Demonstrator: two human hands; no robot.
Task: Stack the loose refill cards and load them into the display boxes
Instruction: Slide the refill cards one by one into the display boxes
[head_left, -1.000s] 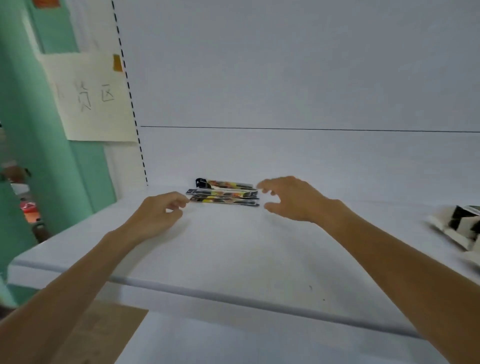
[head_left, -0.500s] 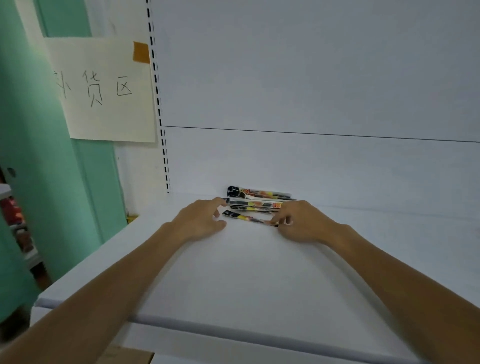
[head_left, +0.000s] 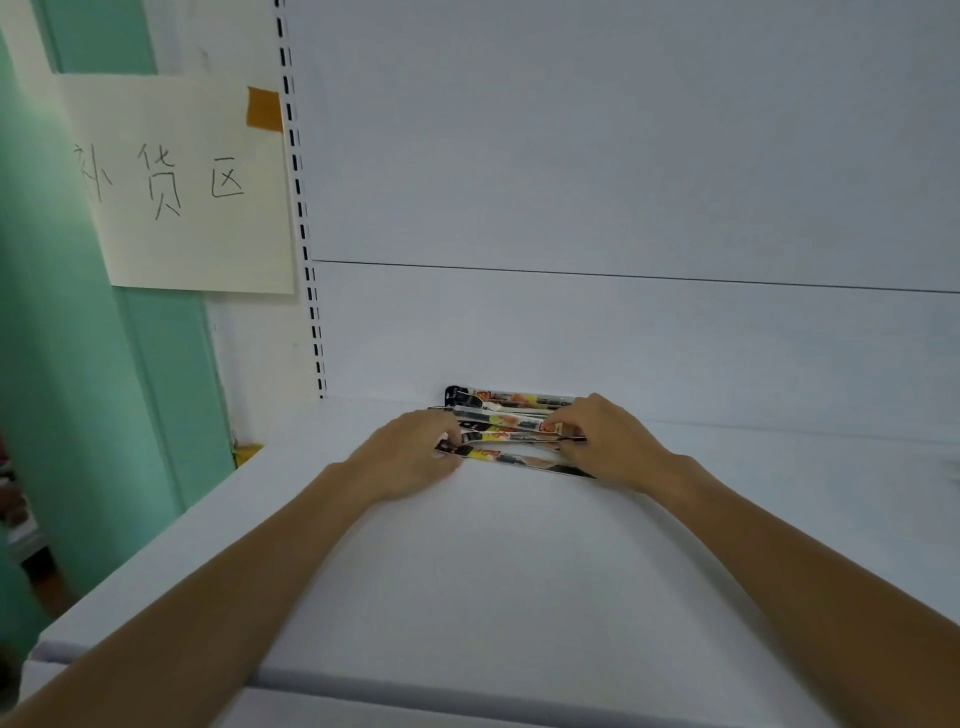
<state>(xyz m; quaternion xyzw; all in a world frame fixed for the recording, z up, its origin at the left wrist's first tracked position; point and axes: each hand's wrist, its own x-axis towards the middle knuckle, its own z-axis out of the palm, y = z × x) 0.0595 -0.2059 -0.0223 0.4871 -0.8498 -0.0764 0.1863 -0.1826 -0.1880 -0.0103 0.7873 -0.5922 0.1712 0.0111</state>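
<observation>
White shelf (head_left: 493, 571): left grip (head_left: 410, 457), right grip (head_left: 613, 441) pinch refill cards (head_left: 511, 431).

This is a shop's restocking spot. A white metal shelf (head_left: 519, 571) has a white panelled back wall (head_left: 623, 156) and a slotted white upright strip (head_left: 297, 176) at far left. A cream paper sign (head_left: 192, 239) handwritten "补货区" is taped beside a mint-green wall (head_left: 62, 389). Colour-printed card packs (head_left: 511, 415) lie at the shelf's far edge.
</observation>
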